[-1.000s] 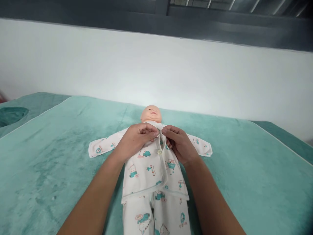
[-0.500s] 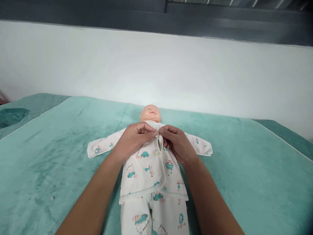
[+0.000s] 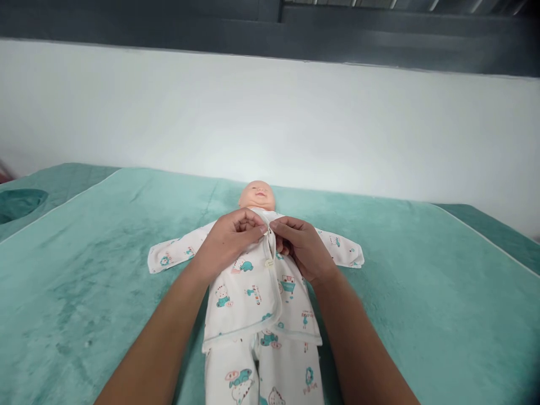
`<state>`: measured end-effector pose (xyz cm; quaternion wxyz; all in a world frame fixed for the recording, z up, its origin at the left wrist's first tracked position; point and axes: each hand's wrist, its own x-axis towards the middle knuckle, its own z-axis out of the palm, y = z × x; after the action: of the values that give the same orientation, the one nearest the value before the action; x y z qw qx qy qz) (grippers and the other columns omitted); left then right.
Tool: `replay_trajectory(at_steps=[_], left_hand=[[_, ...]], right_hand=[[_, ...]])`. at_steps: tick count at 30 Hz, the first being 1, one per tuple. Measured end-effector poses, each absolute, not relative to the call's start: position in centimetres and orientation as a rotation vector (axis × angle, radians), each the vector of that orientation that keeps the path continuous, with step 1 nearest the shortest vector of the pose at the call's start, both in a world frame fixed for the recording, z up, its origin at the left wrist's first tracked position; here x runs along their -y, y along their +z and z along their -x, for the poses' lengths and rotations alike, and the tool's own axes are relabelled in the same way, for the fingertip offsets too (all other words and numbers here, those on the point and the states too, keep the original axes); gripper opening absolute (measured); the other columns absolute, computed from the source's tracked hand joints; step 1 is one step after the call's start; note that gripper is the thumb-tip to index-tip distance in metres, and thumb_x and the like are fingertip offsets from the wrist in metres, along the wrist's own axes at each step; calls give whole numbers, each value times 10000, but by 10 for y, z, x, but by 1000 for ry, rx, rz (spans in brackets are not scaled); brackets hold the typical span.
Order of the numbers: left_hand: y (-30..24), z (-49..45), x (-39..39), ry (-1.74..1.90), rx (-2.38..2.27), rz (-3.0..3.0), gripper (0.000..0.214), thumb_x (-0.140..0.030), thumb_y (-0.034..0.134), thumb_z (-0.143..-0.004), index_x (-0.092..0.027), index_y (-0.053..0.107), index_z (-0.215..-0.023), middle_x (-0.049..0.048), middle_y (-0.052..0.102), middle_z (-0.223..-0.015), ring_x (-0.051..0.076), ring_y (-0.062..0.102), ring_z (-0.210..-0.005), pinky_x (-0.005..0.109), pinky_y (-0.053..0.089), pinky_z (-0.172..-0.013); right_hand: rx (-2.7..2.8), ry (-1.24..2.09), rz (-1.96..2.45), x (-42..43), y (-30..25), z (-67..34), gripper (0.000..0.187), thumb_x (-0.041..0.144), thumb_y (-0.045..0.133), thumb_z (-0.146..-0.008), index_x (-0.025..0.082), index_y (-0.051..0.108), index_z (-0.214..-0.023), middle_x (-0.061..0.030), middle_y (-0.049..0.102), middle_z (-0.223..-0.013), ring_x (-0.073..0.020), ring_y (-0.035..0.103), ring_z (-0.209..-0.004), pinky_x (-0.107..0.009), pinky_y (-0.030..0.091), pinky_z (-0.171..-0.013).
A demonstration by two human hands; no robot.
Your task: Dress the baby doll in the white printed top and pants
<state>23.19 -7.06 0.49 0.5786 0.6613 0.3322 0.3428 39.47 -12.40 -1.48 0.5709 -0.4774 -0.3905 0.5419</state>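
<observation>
A baby doll (image 3: 256,195) lies on its back, dressed in a white printed jacket (image 3: 240,292) and matching trousers (image 3: 236,371). At the upper chest my left hand (image 3: 236,233) pinches the jacket's front edge between thumb and fingers. My right hand (image 3: 301,242) is closed too, gripping the opposite side of the front opening, its fingertips nearly touching the left ones. A small pale button shows between them, partly hidden by the fingers. Below, a second button (image 3: 269,262) sits fastened on the front edge. Both sleeves (image 3: 171,254) stretch out sideways.
A teal plush cover (image 3: 422,281) spreads beneath the doll. Behind it rises a white wall (image 3: 270,118) with a dark band (image 3: 169,34) above. A round hollow (image 3: 21,203) in teal fabric lies at the far left.
Both hands stay at the same spot on the jacket, with small finger shifts around the upper button. The whole view has moved slightly.
</observation>
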Motion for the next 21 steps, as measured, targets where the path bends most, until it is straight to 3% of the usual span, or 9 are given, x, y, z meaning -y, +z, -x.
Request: replay_trajectory(at_steps=[7,21], left_hand=[[5,-231,69,828,-755,-1495,195,-357,693,-774,-178,630,-820,-10,544,-714,85,492,-630,192,388,-559],[7,-234,73,782,-773,-1526,206,-357,669,-801,-169,590,-767,-40,491,-594,63,411,-523,187,285,-484]], right_hand=[[956,1248,1137,124,-15,-394,266,402,722,-764,154,646,-710,17,576,-556,-57,462,-496,-179,329,-480],[1013,1275,1057,126,-15,-398,244,386,672,-821,162,626,-733,29,537,-559,-54,438,-492,-185,314,-470]])
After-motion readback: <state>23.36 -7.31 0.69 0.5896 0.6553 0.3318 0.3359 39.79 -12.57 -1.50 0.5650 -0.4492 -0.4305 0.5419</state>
